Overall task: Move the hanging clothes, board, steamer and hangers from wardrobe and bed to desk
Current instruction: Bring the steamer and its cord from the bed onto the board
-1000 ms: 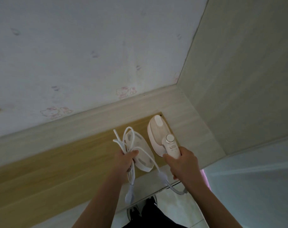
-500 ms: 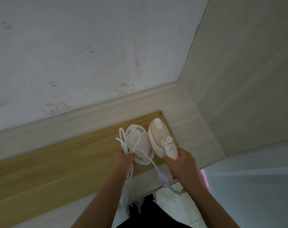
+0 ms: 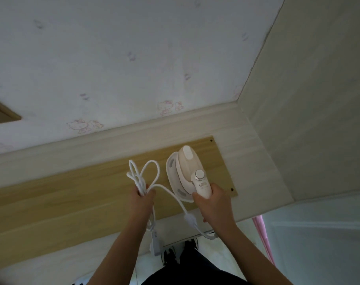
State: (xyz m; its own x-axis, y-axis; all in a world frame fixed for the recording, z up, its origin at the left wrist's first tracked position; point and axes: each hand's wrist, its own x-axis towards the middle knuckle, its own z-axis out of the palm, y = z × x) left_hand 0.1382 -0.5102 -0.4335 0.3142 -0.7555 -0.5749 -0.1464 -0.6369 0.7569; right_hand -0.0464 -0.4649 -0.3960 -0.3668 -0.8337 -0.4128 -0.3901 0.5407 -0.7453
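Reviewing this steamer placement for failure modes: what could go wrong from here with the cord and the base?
1. The plug hangs below the desk edge from the cord bunched in the left hand; it could snag the edge or swing.
2. The cord also loops under the right hand, so setting it down may tug the steamer.
3. The steamer sits skewed over its base, so it might tip if released.

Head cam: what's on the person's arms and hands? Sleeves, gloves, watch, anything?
Nothing worn that shows. Left hand and right hand are bare, no gloves, and no rings or watch that I can make out. Both forearms are uncovered up to the frame's bottom edge, so no sleeves in view.
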